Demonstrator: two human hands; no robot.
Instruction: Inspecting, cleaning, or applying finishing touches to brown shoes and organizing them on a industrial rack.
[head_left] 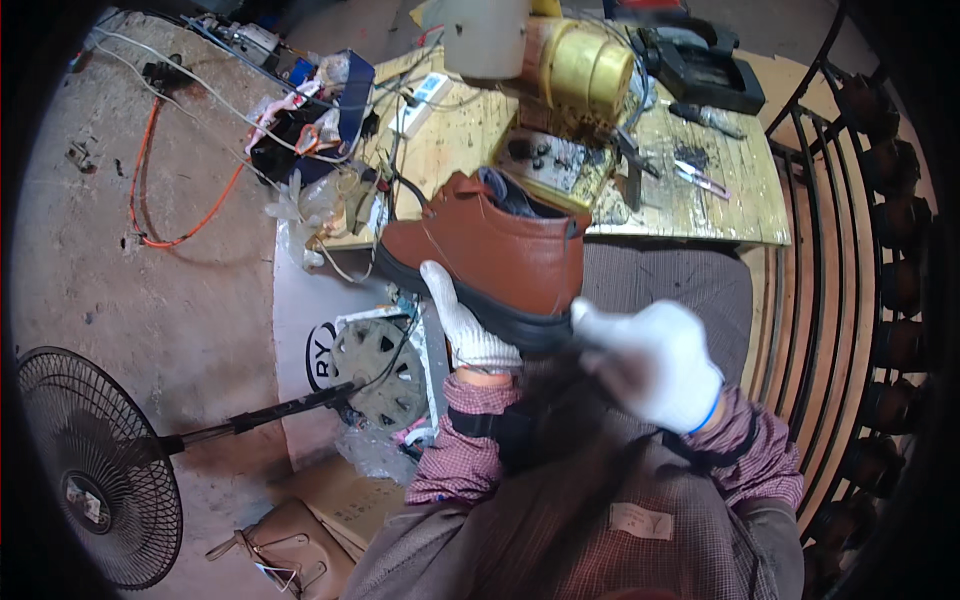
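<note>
A brown leather ankle shoe point(500, 250) with a thick black sole is held up in front of the workbench, toe to the left and opening upward. My left hand point(465, 325), in a white knit glove, grips it from below, thumb along the near side of the sole. Just right of the heel is my right hand point(655, 365), also white-gloved and partly smeared by motion. Its fingers are curled in and its thumb points at the heel edge. Something dark and blurred lies below that hand; I cannot make out what it holds.
On the wooden bench point(740, 195) stands a yellow machine point(585, 65), with a penknife-like tool point(703, 180) and a black tray point(720, 80) to its right. A power strip point(418, 103) lies left. A fan point(100, 470) stands at left; a rack point(820, 300) of dark shoes at right.
</note>
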